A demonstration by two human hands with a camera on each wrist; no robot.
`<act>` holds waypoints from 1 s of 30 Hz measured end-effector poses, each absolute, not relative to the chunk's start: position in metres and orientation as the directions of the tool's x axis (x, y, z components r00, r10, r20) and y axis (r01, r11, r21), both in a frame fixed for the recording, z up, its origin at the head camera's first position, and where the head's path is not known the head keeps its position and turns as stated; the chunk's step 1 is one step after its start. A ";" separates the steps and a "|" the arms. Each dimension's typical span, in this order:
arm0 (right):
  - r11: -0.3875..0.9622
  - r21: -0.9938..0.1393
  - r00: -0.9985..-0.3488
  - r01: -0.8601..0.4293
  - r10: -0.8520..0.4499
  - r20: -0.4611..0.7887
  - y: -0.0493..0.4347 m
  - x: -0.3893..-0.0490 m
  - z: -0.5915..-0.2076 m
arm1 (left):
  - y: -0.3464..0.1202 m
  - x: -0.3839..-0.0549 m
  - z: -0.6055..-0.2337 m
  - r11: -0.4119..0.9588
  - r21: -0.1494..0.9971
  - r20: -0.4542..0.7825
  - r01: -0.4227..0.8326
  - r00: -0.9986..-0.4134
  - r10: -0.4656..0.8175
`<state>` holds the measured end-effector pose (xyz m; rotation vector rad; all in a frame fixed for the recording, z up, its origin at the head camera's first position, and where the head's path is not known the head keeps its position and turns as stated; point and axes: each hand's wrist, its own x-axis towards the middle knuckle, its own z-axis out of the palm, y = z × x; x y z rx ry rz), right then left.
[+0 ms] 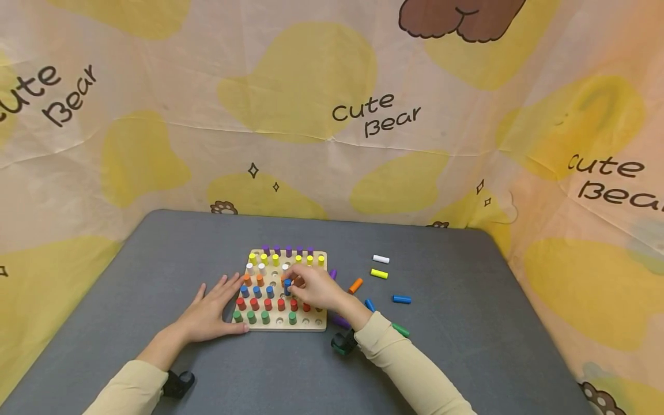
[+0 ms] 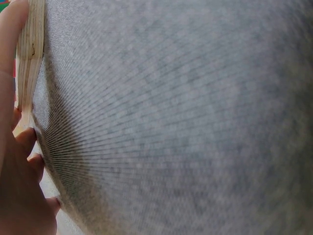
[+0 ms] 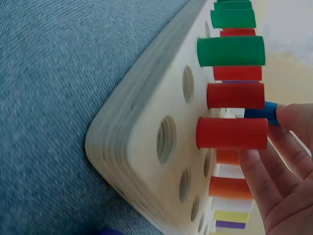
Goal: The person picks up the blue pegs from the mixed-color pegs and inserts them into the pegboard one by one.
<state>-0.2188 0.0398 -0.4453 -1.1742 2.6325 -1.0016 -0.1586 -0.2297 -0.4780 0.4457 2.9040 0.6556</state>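
Note:
A wooden peg board point(image 1: 313, 329) holds rows of green, red, blue, orange, white, yellow and purple pegs. Over the blue row, my right hand point(image 1: 320, 287) pinches a blue peg point(image 1: 287, 287) between thumb and fingertips. The right wrist view shows that blue peg point(image 3: 260, 112) behind red pegs point(image 3: 232, 132), partly covered by them; its lower end is hidden. My left hand point(image 1: 210, 314) lies spread at the board's left side, thumb at the front corner. In the left wrist view its thumb touches the board's edge point(image 2: 32, 58).
Loose pegs lie on the grey table point(image 1: 456, 346) right of the board: a white peg point(image 1: 381, 259), a yellow peg point(image 1: 379, 274), an orange peg point(image 1: 355, 286), a blue peg point(image 1: 402, 299) and a green peg point(image 1: 400, 329). Purple pegs lie partly under the right forearm. A printed cloth point(image 1: 290, 86) hangs behind.

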 end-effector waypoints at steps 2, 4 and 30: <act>0.500 -0.582 -0.701 -0.641 -0.691 0.178 0.038 -0.218 -0.445 | -0.230 -0.159 -0.478 0.862 0.439 -0.063 0.255 -0.948 0.313; 0.513 -0.565 -0.704 -0.646 -0.687 0.180 0.036 -0.218 -0.446 | -0.230 -0.159 -0.478 0.862 0.438 -0.064 0.254 -0.948 0.312; 0.569 -0.535 -0.733 -0.625 -0.663 0.151 0.028 -0.217 -0.456 | -0.229 -0.160 -0.480 0.865 0.432 -0.054 0.256 -0.950 0.308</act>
